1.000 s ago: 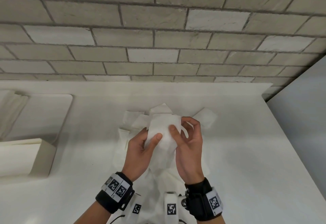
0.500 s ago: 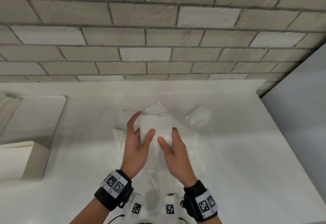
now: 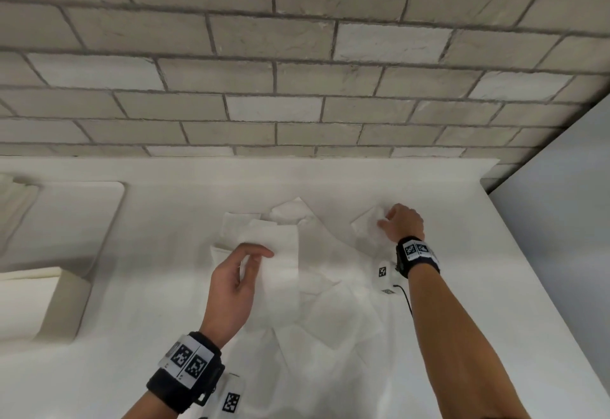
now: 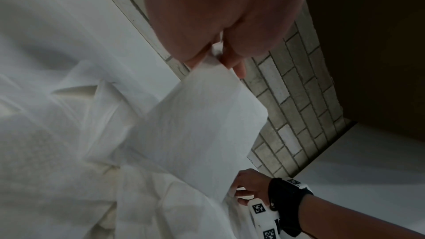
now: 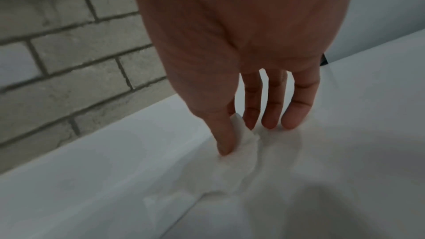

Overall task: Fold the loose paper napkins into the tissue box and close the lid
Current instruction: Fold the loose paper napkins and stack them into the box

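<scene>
While L hand [image 3: 236, 281] pinching folded napkin [image 3: 280, 253], R hand [image 3: 401, 222] prob. pinching far napkin [image 3: 368, 225].

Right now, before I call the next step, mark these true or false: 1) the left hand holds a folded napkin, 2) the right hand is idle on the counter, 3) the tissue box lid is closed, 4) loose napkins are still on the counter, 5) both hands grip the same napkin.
1) True: the left hand pinches a folded napkin.
2) False: the right hand pinches a separate napkin near the back wall.
3) False: the tissue box at far left looks open, its lid lying flat behind it.
4) True: a loose pile remains on the counter.
5) False: each hand holds its own napkin.
</scene>
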A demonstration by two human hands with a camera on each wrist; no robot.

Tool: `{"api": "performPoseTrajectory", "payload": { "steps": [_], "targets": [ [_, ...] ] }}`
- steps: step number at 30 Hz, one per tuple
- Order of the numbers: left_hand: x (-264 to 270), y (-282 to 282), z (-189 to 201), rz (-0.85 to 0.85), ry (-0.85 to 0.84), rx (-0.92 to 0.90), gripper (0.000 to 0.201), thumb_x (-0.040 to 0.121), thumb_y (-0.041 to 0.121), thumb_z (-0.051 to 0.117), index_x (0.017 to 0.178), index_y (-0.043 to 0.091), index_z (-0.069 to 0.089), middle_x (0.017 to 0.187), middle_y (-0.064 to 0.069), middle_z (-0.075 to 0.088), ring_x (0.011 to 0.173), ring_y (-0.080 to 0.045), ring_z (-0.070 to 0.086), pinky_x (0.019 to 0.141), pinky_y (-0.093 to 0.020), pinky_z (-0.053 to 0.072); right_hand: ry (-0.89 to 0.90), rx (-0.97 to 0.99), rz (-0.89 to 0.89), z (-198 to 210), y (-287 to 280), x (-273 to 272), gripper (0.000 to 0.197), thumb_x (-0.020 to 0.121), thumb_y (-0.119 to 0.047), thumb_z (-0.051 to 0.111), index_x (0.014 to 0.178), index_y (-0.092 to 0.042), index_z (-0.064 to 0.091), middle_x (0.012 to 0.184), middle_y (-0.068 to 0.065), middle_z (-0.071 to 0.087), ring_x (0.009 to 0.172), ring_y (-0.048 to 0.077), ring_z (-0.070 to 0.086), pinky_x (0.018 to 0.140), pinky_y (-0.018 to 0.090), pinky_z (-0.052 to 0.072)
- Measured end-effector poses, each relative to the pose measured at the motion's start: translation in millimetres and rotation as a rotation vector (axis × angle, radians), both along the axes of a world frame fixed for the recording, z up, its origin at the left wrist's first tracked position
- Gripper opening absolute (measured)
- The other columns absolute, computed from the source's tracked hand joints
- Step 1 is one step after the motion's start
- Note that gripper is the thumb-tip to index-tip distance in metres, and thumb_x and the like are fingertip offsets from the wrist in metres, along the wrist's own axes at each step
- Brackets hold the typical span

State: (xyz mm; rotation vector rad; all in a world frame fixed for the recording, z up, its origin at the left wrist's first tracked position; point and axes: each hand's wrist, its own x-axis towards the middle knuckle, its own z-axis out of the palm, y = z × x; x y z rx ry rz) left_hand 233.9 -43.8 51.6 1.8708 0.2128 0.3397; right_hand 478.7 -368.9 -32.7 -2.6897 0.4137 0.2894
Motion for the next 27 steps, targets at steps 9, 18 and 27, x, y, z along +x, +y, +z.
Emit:
{"api": "performPoseTrajectory", "payload": {
  "steps": [9, 18, 27],
  "targets": [
    [0.1, -0.2, -5.1, -0.034, 0.073, -0.061, 0.032, 0.106, 0.000, 0.057, 0.101, 0.024, 0.078, 0.110, 0.011, 0.076, 0.110, -0.009, 0.069, 0.089, -0.013, 0.045, -0.074, 0.388, 0.176, 70.3, 41.3, -26.0, 0.018, 0.090, -0.017, 0.070, 0.101, -0.027, 0.058, 0.092, 0.010, 0.075, 0.085, 0.031, 0.076, 0.081, 0.042, 0.062],
    [3.3, -17.4, 13.6, -0.157, 0.126, -0.243, 0.033, 0.110, 0.014, 0.051, 0.107, 0.026, 0.082, 0.120, 0.010, 0.077, 0.112, -0.014, 0.069, 0.098, -0.028, 0.046, -0.576, 0.841, 0.307, 197.1, 114.4, -130.8, 0.013, 0.101, -0.014, 0.074, 0.103, -0.025, 0.082, 0.109, -0.015, 0.080, 0.096, 0.003, 0.072, 0.084, 0.022, 0.054],
    [-5.2, -15.1, 24.6, -0.141, 0.106, -0.435, 0.040, 0.104, 0.051, 0.062, 0.098, 0.014, 0.077, 0.095, -0.010, 0.072, 0.090, -0.028, 0.065, 0.089, -0.055, 0.049, -0.320, 0.780, 0.294, 151.8, 123.7, -232.3, 0.018, 0.092, -0.015, 0.085, 0.095, -0.032, 0.080, 0.102, -0.018, 0.080, 0.075, 0.006, 0.067, 0.072, 0.019, 0.048]
  ]
}}
